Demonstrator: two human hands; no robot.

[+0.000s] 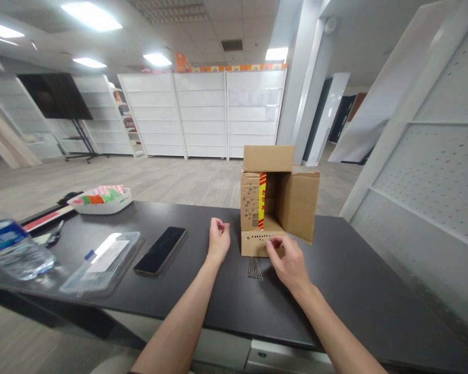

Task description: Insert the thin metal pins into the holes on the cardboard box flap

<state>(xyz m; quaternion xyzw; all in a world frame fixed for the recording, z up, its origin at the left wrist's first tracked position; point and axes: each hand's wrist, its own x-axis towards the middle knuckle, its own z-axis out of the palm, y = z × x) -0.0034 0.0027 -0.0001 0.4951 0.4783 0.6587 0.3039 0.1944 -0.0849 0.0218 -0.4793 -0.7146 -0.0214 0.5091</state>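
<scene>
An open cardboard box (298,205) stands on the dark desk, its opening turned towards me. Its lower front flap (253,250) hangs down and has a row of small dark holes or studs. My right hand (292,262) is at the right end of that row, thumb and forefinger pinched; whatever they hold is too small to make out. Several thin metal nails or screws (255,268) lie side by side just below the flap. Left of the box, my left hand (219,241) is closed with curled fingers, apart from the box; its contents are hidden.
A black phone (160,250) and a clear plastic case (105,262) lie left of my left arm. Further left are a water bottle (13,246) and a white basket (101,206) with coloured items. A white perforated panel (432,171) rises at the right.
</scene>
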